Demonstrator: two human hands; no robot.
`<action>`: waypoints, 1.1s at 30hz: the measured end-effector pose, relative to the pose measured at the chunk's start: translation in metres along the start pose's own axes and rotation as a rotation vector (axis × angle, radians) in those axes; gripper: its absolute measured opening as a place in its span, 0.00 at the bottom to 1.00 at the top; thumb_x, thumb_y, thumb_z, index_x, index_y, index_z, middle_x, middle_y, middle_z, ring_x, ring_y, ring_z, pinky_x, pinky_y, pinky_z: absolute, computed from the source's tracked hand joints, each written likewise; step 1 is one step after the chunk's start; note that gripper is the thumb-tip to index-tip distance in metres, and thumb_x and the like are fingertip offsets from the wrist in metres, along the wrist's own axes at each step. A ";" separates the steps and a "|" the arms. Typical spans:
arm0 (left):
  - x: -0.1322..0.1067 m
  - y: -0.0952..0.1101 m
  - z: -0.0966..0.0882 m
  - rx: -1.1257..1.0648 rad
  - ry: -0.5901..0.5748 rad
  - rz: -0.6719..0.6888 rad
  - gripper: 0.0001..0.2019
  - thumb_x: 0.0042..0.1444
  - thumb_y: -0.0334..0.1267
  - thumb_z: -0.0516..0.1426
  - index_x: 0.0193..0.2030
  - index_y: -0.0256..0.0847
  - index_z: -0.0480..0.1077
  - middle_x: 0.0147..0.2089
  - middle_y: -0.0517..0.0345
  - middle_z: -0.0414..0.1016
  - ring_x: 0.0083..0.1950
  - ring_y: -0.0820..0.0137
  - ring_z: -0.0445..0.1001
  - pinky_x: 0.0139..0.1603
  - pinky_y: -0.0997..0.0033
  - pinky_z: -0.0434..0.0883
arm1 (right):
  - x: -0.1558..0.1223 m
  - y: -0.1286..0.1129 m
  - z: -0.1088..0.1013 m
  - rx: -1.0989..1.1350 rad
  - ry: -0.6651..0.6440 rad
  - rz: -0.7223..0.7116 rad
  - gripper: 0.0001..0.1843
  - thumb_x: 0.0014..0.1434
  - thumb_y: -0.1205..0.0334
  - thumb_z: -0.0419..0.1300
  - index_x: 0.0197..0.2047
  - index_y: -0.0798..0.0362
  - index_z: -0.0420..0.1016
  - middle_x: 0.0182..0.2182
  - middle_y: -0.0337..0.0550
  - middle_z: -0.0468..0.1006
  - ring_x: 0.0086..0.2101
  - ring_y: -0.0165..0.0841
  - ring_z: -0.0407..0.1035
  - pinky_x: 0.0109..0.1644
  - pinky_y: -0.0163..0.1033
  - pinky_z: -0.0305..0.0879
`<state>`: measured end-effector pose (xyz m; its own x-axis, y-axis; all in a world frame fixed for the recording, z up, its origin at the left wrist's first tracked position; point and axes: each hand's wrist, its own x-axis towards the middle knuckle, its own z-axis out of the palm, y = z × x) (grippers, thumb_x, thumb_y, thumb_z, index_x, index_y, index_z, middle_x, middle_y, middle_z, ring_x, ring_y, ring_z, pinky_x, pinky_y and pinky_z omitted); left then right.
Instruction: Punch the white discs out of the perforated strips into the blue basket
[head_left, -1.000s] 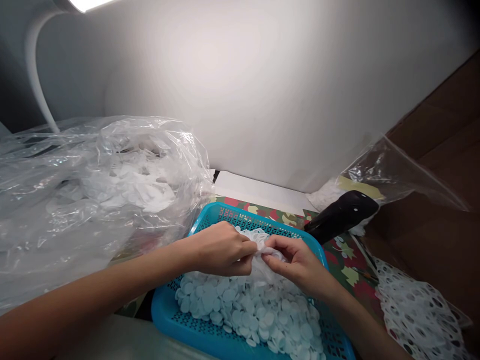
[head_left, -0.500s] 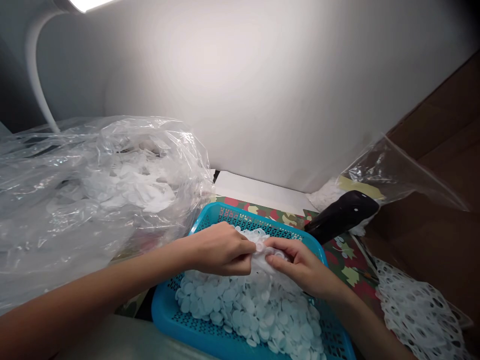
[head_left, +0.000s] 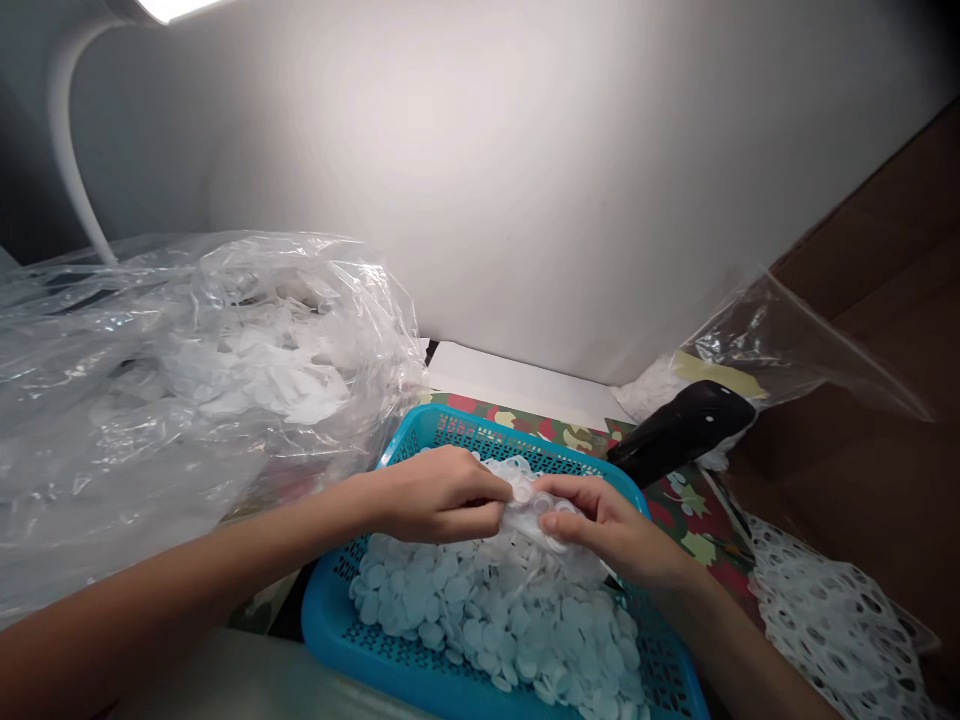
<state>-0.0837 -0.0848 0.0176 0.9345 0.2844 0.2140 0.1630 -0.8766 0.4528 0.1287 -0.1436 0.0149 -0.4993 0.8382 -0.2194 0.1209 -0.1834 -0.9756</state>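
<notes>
Over a blue plastic basket [head_left: 397, 672], my two hands meet at a thin white die-cut sheet [head_left: 534, 518] with round cut-outs. My left hand [head_left: 450, 497] is closed, its thumb and forefinger pinched at the sheet's left edge. From the other side my right hand [head_left: 600, 525] grips the sheet between thumb and fingers. Below them, a heap of small white discs [head_left: 480, 620] fills much of the basket. Part of the sheet is hidden by my fingers.
A clear plastic bag [head_left: 225, 350] of white scraps lies at the left. Behind the basket's right corner is a black handle-like object [head_left: 682, 430]. White punched-out sheets [head_left: 832, 610] lie at the right, beside a cardboard box [head_left: 885, 320]. A lamp [head_left: 64, 140] stands at the back left.
My left hand has shifted slightly, its fingers curled a little differently at the sheet. The right thumb has moved slightly right along it, and more of the sheet's round cut-outs show.
</notes>
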 end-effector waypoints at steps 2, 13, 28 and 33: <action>0.001 0.000 -0.001 -0.006 -0.004 0.000 0.13 0.54 0.27 0.48 0.21 0.40 0.50 0.17 0.66 0.49 0.19 0.76 0.51 0.21 0.73 0.53 | 0.001 0.000 0.000 0.005 0.012 -0.002 0.09 0.55 0.60 0.59 0.39 0.52 0.74 0.27 0.37 0.68 0.24 0.24 0.60 0.25 0.28 0.55; 0.000 0.000 -0.002 -0.039 -0.035 0.006 0.11 0.60 0.30 0.47 0.34 0.41 0.69 0.24 0.63 0.70 0.26 0.74 0.68 0.29 0.75 0.62 | 0.004 -0.004 0.004 -0.061 0.011 -0.112 0.06 0.59 0.60 0.56 0.37 0.52 0.73 0.33 0.39 0.71 0.33 0.28 0.65 0.36 0.32 0.61; 0.000 0.000 -0.006 -0.387 0.195 -0.162 0.15 0.59 0.43 0.50 0.51 0.41 0.59 0.52 0.51 0.65 0.51 0.65 0.64 0.49 0.67 0.63 | 0.000 0.000 0.004 0.066 0.037 -0.172 0.04 0.58 0.63 0.58 0.34 0.53 0.72 0.30 0.38 0.70 0.31 0.26 0.65 0.34 0.30 0.62; 0.002 -0.004 -0.009 -0.649 -0.025 -0.170 0.10 0.59 0.44 0.51 0.40 0.41 0.67 0.41 0.57 0.69 0.44 0.69 0.67 0.46 0.71 0.65 | 0.001 -0.001 0.004 0.033 0.045 -0.208 0.04 0.59 0.64 0.57 0.36 0.53 0.74 0.31 0.38 0.71 0.32 0.26 0.65 0.35 0.29 0.61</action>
<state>-0.0852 -0.0767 0.0240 0.9211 0.3817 0.0773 0.0923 -0.4067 0.9089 0.1243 -0.1445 0.0159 -0.4719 0.8816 -0.0132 -0.0098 -0.0202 -0.9997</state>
